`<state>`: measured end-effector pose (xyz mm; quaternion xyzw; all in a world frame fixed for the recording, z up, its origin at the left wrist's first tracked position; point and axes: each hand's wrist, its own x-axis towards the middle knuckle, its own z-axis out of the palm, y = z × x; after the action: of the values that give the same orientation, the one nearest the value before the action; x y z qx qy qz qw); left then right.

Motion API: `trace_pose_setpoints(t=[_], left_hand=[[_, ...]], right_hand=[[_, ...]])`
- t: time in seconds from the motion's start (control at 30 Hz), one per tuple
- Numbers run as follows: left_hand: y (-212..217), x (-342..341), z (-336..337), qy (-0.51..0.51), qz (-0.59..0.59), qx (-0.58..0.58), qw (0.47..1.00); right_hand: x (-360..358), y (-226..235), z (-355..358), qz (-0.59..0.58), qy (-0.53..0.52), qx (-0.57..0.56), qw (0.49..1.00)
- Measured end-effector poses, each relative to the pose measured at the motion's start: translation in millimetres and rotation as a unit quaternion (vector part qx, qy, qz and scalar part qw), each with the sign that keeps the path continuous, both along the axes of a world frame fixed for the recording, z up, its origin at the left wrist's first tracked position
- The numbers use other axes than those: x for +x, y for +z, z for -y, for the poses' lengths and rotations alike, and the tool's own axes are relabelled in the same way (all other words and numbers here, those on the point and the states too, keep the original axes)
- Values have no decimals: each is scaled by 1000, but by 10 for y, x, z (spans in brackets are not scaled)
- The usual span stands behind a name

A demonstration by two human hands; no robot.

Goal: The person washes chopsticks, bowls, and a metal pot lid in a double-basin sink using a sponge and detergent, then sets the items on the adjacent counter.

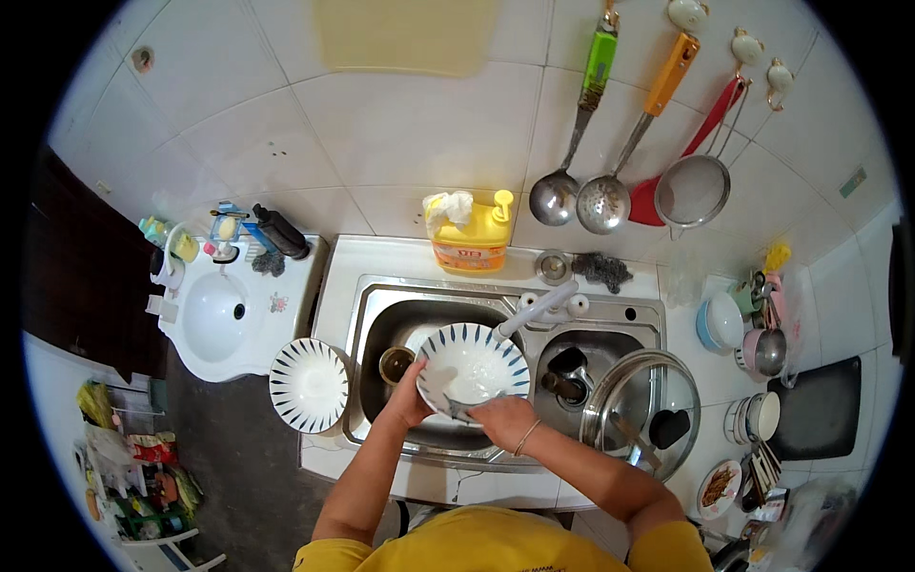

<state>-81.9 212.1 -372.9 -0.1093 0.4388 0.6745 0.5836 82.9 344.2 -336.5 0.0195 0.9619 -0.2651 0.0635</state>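
Over the left basin of the sink I hold a white bowl point(474, 367) with dark blue strokes round its rim. My left hand point(409, 397) grips its left edge. At the near rim, my right hand point(504, 422) is closed round something greyish, mostly hidden by the fingers. The white faucet point(538, 310) reaches over the bowl, whose inside looks wet. A similar striped bowl point(309, 385) rests on the counter to the left. Inside the left basin point(391, 319), a small brownish cup point(395, 364) stands beside my left hand.
A glass lid point(596, 410) leans over the right basin, which holds dark items. A yellow jug point(472, 238) stands behind the sink, near a dark scouring pad point(602, 272). Ladles point(603, 203) and a strainer point(693, 191) hang on the wall. Stacked bowls point(753, 418) sit right.
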Motion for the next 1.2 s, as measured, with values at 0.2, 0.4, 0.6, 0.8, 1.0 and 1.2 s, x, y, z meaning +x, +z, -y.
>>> trace_pose_setpoints(t=[0.2, 0.4, 0.6, 0.8, 1.0, 1.2], left_hand=[[11, -14, -478, -139, -394, -47, 907], [-264, -129, -221, 16, 48, 73, 996], [-190, 146, -91, 127, 81, 197, 969], [114, 73, -107, 89, -80, 130, 984], [90, 130, -163, 14, -313, 51, 948], [306, 221, -197, -21, -311, -3, 950]], right_hand=[[-110, -22, -276, 18, -283, -471, 835], [155, -219, -529, -56, -287, -822, 489], [-50, -730, -794, -68, -379, -837, 388], [-331, -831, -827, -137, -382, -548, 731], [-705, 213, -148, -171, -121, -7, 978], [-795, -508, -652, -102, -280, -333, 894]])
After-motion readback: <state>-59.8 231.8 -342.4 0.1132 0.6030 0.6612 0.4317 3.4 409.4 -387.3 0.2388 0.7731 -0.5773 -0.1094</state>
